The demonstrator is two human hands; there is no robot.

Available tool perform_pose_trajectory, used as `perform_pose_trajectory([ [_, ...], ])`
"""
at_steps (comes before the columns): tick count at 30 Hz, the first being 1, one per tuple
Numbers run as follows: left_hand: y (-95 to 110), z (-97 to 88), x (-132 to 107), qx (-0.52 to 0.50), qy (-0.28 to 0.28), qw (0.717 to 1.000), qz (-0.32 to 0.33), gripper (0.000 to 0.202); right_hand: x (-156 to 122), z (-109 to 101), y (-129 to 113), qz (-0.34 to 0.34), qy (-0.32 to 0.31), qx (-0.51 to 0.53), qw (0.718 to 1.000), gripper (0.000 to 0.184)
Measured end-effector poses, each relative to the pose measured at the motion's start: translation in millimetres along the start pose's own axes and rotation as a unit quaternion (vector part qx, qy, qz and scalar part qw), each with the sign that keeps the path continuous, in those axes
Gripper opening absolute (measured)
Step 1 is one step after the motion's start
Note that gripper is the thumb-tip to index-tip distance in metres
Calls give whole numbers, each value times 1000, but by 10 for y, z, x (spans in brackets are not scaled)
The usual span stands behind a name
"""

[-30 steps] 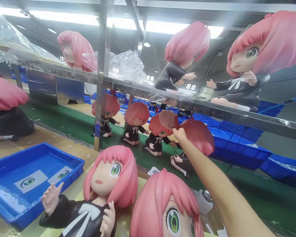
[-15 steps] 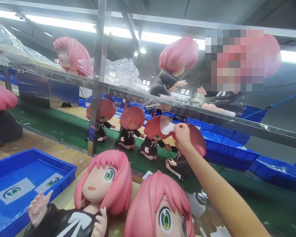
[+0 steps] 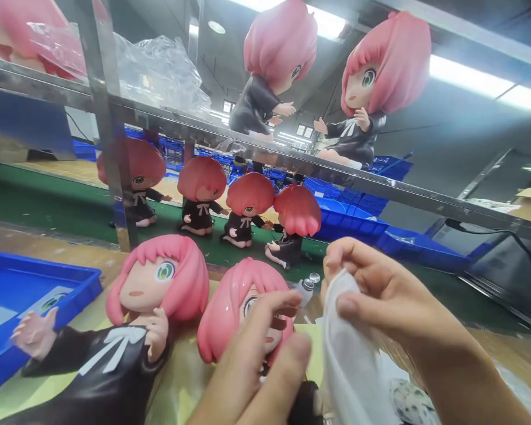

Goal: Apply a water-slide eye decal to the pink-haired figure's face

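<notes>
My right hand (image 3: pixel 380 289) is closed on a white cloth (image 3: pixel 354 360) that hangs down in front of me. My left hand (image 3: pixel 256 366) rises from below beside the cloth, fingers loosely curled against the face of a pink-haired doll (image 3: pixel 230 307) in a black dress. A second, larger doll (image 3: pixel 159 283) lies to the left with its arms raised. Several more of these dolls (image 3: pixel 248 206) sit in a row on the green conveyor belt (image 3: pixel 48 206) behind.
A blue tray (image 3: pixel 35 289) with eye stickers sits at the left. A metal shelf (image 3: pixel 230 141) crosses above, carrying two dolls (image 3: pixel 371 77) and crumpled clear plastic (image 3: pixel 159 71). A steel post (image 3: pixel 106 136) stands left of centre. Blue bins (image 3: pixel 358 224) are stacked beyond the belt.
My right hand pulled back from the far doll on the belt, bringing the white cloth near. My left hand came up into view. The camera swung right and down.
</notes>
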State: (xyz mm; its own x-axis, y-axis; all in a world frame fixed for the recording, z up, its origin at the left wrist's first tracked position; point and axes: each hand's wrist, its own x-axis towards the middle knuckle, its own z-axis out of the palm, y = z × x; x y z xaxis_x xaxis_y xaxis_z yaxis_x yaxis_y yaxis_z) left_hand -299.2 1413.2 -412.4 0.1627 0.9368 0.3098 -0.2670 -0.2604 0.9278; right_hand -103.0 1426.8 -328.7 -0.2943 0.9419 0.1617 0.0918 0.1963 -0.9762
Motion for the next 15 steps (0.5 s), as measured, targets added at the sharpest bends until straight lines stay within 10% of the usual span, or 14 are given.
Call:
perform_pose_trajectory([
  [5, -79, 84, 74, -195, -166, 954, -159, 39, -77, 190, 202, -4, 3, -43, 999, 34],
  [11, -184, -10, 31, -191, -83, 968, -137, 46, -211, 348, 532, 103, 56, 44, 992, 48],
  [15, -212, 61, -179, -6, -5, 998, -57, 36, -368, 542, 738, 197, 37, 138, 970, 55],
])
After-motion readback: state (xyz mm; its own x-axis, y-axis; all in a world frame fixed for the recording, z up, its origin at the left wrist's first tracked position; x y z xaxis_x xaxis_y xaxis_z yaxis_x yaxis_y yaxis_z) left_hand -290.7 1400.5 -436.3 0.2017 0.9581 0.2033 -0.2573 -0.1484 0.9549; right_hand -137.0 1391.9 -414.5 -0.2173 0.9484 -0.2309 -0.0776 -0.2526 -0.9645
